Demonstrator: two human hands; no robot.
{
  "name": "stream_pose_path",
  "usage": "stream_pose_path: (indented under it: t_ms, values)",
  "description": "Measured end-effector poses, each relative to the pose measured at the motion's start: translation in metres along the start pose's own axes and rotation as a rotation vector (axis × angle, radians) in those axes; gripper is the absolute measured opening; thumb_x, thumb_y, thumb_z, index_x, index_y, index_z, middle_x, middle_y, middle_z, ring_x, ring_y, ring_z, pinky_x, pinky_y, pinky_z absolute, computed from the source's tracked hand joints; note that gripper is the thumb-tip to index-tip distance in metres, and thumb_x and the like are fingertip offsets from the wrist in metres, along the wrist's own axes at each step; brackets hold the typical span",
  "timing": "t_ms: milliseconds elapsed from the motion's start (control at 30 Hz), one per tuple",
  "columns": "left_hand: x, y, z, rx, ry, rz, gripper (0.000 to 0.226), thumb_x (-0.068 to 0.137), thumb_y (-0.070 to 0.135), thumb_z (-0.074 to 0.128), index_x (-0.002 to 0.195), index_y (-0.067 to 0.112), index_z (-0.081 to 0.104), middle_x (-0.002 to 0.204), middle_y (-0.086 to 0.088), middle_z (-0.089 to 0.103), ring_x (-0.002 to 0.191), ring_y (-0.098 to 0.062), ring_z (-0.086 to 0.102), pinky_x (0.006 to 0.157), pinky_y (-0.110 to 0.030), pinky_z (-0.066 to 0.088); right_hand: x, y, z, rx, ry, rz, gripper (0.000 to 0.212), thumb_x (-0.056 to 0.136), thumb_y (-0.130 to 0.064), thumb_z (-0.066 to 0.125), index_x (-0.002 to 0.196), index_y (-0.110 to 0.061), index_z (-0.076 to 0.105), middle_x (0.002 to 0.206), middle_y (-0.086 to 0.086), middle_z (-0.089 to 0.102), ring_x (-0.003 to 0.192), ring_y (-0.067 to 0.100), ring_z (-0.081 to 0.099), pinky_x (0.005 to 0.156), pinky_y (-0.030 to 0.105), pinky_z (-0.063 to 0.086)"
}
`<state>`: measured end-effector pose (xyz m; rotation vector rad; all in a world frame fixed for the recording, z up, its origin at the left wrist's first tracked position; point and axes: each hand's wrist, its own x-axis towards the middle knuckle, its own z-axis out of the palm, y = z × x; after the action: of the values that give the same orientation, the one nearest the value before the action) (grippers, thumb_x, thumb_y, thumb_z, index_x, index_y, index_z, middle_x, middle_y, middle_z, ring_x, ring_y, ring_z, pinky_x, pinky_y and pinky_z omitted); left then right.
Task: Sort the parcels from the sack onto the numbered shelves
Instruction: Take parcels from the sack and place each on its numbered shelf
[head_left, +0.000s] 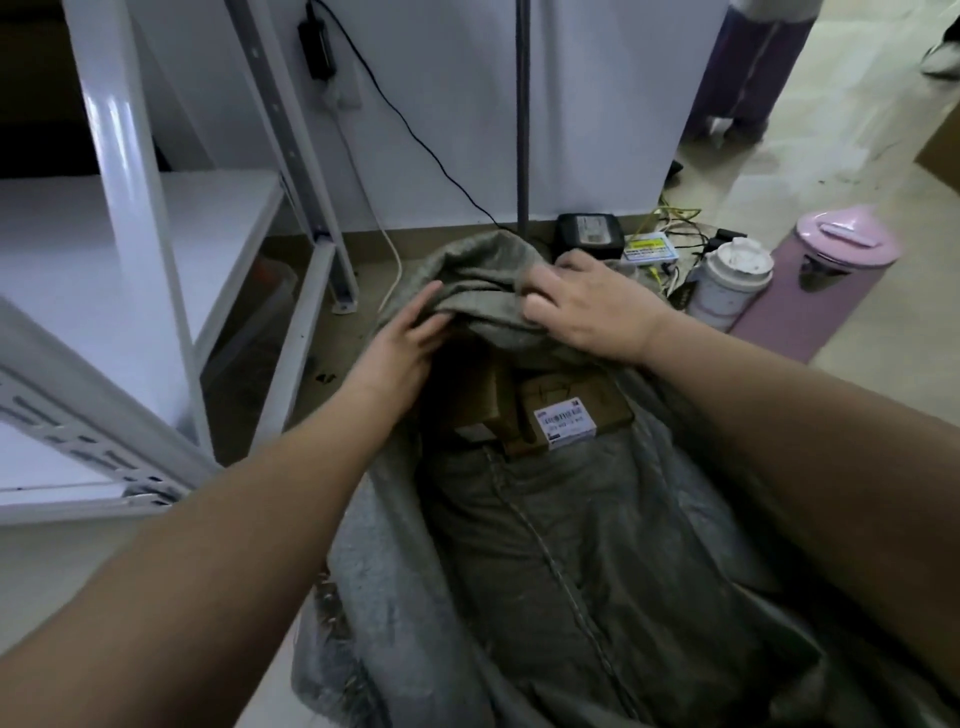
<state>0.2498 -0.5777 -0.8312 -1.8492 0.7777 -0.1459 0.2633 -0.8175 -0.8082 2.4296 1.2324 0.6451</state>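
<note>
1. Sack (597, 545): one grey woven sack, lying on the floor with its long axis running away from the viewer and its mouth at the far end.
2. Parcels: two brown boxes inside the sack mouth; the labelled parcel (569, 415) lies flat, label up, with the plain parcel (485, 395) just left of it.
3. Left hand (402, 343): fingers straight, pressed against the sack's far rim.
4. Right hand (587, 306): fingers curled, gripping that rim.
5. Shelf unit (130, 249): left of the sack, bare floor between them.

Nothing reads clearly: the white label (564, 423) on the brown parcel (571, 410) is blurred.
</note>
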Motion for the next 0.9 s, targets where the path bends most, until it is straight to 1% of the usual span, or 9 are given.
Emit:
stream_pose_path:
  t_ms: [133,233,333,433,500,567,633,733,900]
  values:
    - [0.001,-0.013,0.015,0.097,-0.100,0.010,0.063,0.089,0.040,0.059,0.145,0.029,0.034,0.161,-0.002,0.009,0.141,-0.034,-0.027,0.083,-0.070,-0.034,-0.002,-0.012,0.019,-0.080,-0.060,-0.222,0.030,0.086,-0.008,0.053,0.115,-0.015,0.054,0.139,0.015,0.049,0.097,0.029,0.058,0.092,0.046,0.045]
    - [0.001,-0.006,0.020,0.122,-0.118,0.079,0.060,0.090,0.034,0.058,0.145,0.024,0.036,0.160,-0.007,0.011,0.146,-0.034,-0.015,0.086,-0.068,-0.031,-0.001,-0.017,0.029,-0.169,-0.310,-0.102,0.043,0.082,-0.015,0.069,0.123,-0.019,0.059,0.156,0.007,0.030,0.125,0.030,0.047,0.108,0.053,0.032]
    - [0.002,-0.002,0.028,0.071,-0.004,0.141,0.053,0.095,0.021,0.048,0.146,0.017,0.035,0.160,-0.009,0.014,0.146,-0.034,-0.012,0.099,-0.063,-0.025,-0.001,-0.018,0.035,-0.236,-0.589,0.184,0.061,0.098,-0.040,0.043,0.152,-0.020,0.025,0.163,0.000,-0.004,0.149,0.030,0.006,0.117,0.056,-0.001]
    - [0.002,0.006,0.037,0.039,-0.011,0.134,0.053,0.096,0.031,0.045,0.145,0.014,0.037,0.160,-0.010,0.010,0.141,-0.039,-0.027,0.101,-0.063,-0.026,0.001,-0.019,0.045,-0.308,-0.688,0.293,0.071,0.097,-0.052,0.036,0.155,-0.018,0.011,0.162,0.000,-0.014,0.149,0.031,-0.008,0.114,0.058,-0.009]
    - [0.008,0.013,0.043,-0.054,-0.044,0.039,0.065,0.094,0.054,0.034,0.144,0.013,0.038,0.160,-0.012,0.012,0.138,-0.041,-0.030,0.105,-0.062,-0.026,0.002,-0.019,0.054,-0.342,-0.734,0.307,0.072,0.098,-0.042,0.043,0.155,-0.019,0.005,0.160,0.003,-0.022,0.147,0.033,-0.014,0.116,0.059,-0.009]
    - [0.014,0.018,0.049,-0.155,-0.106,-0.055,0.074,0.092,0.063,0.028,0.146,0.013,0.036,0.160,-0.012,0.010,0.139,-0.044,-0.029,0.107,-0.062,-0.024,0.003,-0.021,0.061,-0.357,-0.735,0.318,0.076,0.096,-0.035,0.049,0.155,-0.019,0.003,0.158,0.005,-0.027,0.147,0.035,-0.016,0.116,0.058,-0.008]
    - [0.022,0.024,0.056,-0.191,-0.155,-0.078,0.065,0.096,0.053,0.033,0.150,0.017,0.027,0.161,-0.012,0.004,0.138,-0.046,-0.027,0.104,-0.065,-0.024,0.010,-0.022,0.069,-0.319,-0.704,0.315,0.072,0.096,-0.031,0.050,0.154,-0.018,0.009,0.159,0.006,-0.024,0.147,0.034,-0.013,0.117,0.056,-0.004]
    - [0.032,0.033,0.066,-0.345,-0.218,-0.156,0.059,0.100,0.034,0.036,0.152,0.013,0.016,0.160,-0.015,0.001,0.142,-0.044,-0.020,0.112,-0.063,-0.013,0.025,-0.021,0.083,-0.216,-0.614,0.331,0.057,0.098,-0.022,0.047,0.150,-0.014,0.027,0.161,0.010,-0.003,0.147,0.034,0.007,0.118,0.050,0.014]
    - [0.045,0.041,0.074,-0.601,-0.165,-0.222,0.050,0.096,0.028,0.044,0.141,0.012,0.027,0.155,-0.019,0.015,0.146,-0.037,-0.008,0.117,-0.057,0.000,0.039,-0.022,0.101,-0.193,-0.557,0.420,0.044,0.097,-0.024,0.044,0.139,-0.011,0.046,0.146,0.011,0.024,0.130,0.031,0.031,0.105,0.045,0.031]
